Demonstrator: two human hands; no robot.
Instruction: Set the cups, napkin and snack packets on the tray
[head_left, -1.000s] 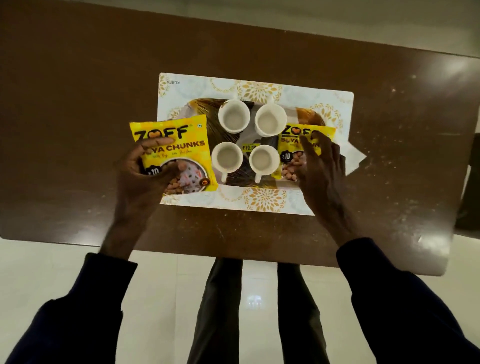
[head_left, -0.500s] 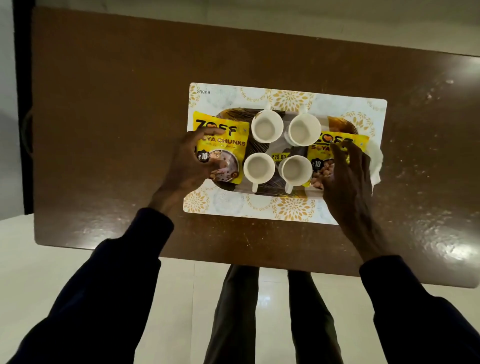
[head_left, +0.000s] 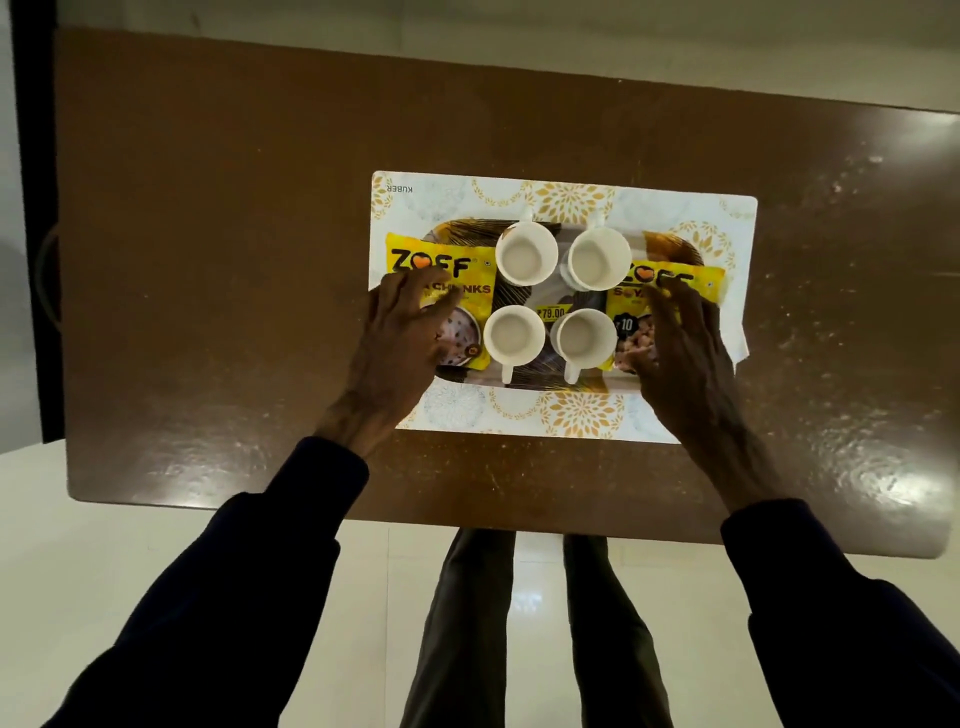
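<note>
A dark tray (head_left: 540, 382) with gold streaks sits on a white and gold placemat (head_left: 571, 415). Several white cups stand in its middle, among them a far-left cup (head_left: 525, 253) and a near-right cup (head_left: 584, 336). A yellow snack packet (head_left: 441, 260) lies on the tray's left end, and my left hand (head_left: 400, 343) grips it from above. A second yellow packet (head_left: 631, 322) lies at the right end under my right hand (head_left: 685, 353), whose fingers are spread flat. A white napkin (head_left: 737, 340) pokes out beneath that packet at the tray's right edge.
Everything sits on a brown wooden table (head_left: 260, 260), whose near edge runs just in front of the placemat. My legs and a pale tiled floor (head_left: 156, 519) show below the table edge.
My left hand carried the left packet rightward from the placemat's left edge onto the tray beside the cups. My right hand stayed on the right packet.
</note>
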